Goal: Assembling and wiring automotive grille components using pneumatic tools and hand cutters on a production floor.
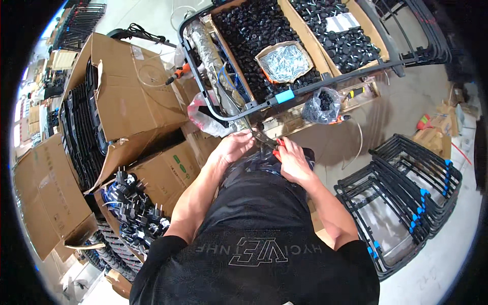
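Observation:
My right hand (295, 163) is closed round the red handles of a pair of pliers (265, 140), whose dark jaws point left toward my other hand. Just left of the jaws, my left hand (235, 147) has thumb and fingers pinched together. Whatever it holds is too small and dark to make out. Both hands are close in front of my body, below the near bar of a black tubular frame (254, 110). A strip of blue tape (284, 96) is on that bar.
Beyond the bar are cartons of black knobs (244, 30) and a box of screws (284, 62). A bag of black parts (323, 105) hangs right of them. Open cardboard boxes (137, 96) and plugged cables (134, 203) crowd the left. Black frames (401, 193) are stacked at right.

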`<action>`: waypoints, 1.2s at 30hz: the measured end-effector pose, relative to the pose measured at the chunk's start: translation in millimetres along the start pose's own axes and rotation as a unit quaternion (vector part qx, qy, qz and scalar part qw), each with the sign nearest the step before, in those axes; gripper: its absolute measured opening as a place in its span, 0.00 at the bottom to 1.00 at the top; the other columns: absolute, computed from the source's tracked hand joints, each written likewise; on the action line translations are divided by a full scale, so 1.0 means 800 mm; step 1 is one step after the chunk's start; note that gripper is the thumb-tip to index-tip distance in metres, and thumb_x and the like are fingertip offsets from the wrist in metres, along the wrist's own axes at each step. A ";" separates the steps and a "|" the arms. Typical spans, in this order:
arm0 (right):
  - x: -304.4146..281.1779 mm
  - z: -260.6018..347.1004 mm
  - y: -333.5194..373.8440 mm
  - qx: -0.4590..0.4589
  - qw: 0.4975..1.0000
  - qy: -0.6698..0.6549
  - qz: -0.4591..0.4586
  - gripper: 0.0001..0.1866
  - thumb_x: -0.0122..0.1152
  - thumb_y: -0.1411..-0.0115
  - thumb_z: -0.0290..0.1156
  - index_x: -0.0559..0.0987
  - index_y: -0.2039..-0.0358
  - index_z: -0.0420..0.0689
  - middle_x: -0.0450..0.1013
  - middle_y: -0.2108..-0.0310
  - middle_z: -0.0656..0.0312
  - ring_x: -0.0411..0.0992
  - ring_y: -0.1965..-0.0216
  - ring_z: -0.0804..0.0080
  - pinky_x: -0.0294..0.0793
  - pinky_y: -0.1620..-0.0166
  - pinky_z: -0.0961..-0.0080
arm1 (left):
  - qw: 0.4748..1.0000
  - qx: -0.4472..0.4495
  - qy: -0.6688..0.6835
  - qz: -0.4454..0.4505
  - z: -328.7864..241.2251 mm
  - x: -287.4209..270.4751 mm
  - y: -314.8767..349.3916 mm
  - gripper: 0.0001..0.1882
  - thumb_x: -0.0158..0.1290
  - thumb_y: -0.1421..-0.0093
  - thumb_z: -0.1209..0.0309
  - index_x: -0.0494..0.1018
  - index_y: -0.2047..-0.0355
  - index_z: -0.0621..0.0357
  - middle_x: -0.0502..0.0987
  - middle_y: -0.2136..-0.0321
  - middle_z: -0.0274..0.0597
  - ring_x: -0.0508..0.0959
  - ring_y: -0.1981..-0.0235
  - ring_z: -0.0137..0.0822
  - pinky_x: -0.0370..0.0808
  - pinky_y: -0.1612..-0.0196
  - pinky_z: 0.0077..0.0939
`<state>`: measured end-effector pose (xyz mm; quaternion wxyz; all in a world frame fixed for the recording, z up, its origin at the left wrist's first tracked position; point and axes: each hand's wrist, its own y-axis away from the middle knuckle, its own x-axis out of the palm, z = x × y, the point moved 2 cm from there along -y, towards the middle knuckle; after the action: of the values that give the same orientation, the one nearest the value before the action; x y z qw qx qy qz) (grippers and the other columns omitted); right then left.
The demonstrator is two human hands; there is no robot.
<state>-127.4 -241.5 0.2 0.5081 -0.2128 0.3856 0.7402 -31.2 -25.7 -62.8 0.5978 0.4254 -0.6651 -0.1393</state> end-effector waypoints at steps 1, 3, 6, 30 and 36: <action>-0.005 0.004 0.002 -0.002 1.000 0.014 0.000 0.24 0.52 0.47 0.23 0.68 0.49 0.27 0.60 0.41 0.37 0.61 0.41 0.43 0.60 0.39 0.54 | 1.000 0.000 -0.001 -0.010 0.001 -0.002 0.001 0.12 0.51 0.36 0.76 0.74 0.52 0.64 0.78 0.58 0.41 0.76 0.60 0.31 0.74 0.52 0.23; -0.009 0.009 0.004 -0.006 0.999 0.032 -0.002 0.24 0.52 0.46 0.24 0.68 0.49 0.27 0.59 0.41 0.37 0.59 0.40 0.43 0.58 0.38 0.53 | 1.000 0.002 -0.003 -0.017 0.002 -0.003 0.000 0.12 0.51 0.35 0.76 0.74 0.52 0.64 0.78 0.58 0.40 0.76 0.60 0.31 0.74 0.52 0.23; -0.010 0.018 0.003 -0.018 0.997 0.078 -0.008 0.24 0.52 0.45 0.24 0.68 0.49 0.26 0.59 0.41 0.37 0.58 0.38 0.42 0.57 0.38 0.49 | 1.000 -0.001 0.000 -0.008 0.003 -0.007 -0.003 0.12 0.51 0.35 0.77 0.74 0.52 0.63 0.78 0.58 0.40 0.76 0.60 0.31 0.75 0.53 0.23; -0.009 0.039 0.019 0.170 0.982 -0.076 -0.039 0.39 0.64 0.58 0.34 0.65 0.43 0.45 0.70 0.55 0.46 0.70 0.51 0.47 0.69 0.47 0.57 | 0.801 -0.036 -0.592 -0.085 -0.074 0.058 0.008 0.17 0.58 0.43 0.66 0.77 0.54 0.58 0.78 0.68 0.39 0.78 0.63 0.32 0.74 0.58 0.24; 0.007 0.046 0.010 0.161 0.983 -0.056 -0.072 0.38 0.64 0.57 0.34 0.65 0.43 0.43 0.70 0.56 0.42 0.72 0.53 0.44 0.71 0.50 0.53 | 0.419 0.168 -0.884 -0.120 -0.131 0.081 0.024 0.19 0.60 0.50 0.62 0.77 0.60 0.59 0.77 0.63 0.48 0.76 0.58 0.47 0.71 0.53 0.36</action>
<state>-133.9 -210.5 21.8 0.6087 -0.1135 0.4547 0.6402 61.4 -27.8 20.3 -0.4263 0.2354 -0.7794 -0.3942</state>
